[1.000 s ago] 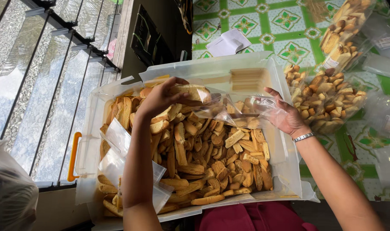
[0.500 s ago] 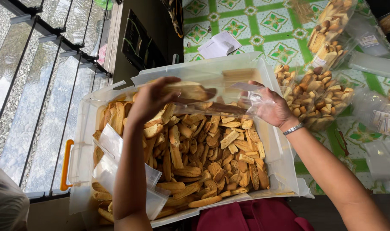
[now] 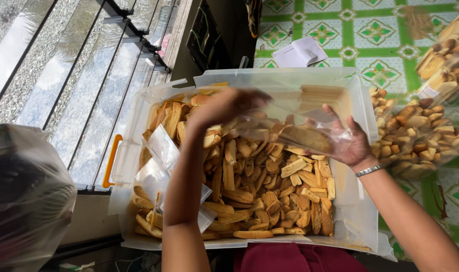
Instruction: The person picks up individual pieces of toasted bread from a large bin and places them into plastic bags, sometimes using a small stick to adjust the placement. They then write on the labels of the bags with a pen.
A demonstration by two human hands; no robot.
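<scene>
The right hand grips a clear bag; whether the blurred left hand is closed I cannot tell. Both hover over the rusk bin; filled bags lie at 3 o'clock.

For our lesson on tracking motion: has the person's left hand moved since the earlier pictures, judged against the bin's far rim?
Yes. The left hand has shifted rightward along the far rim of the plastic bin, closer to the clear bag held by the right hand.

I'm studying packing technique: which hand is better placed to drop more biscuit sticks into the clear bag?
Probably the left hand: it hovers over the loose biscuit sticks in the plastic bin, beside the bag's mouth. The right hand is occupied, supporting the clear bag from below.
</scene>
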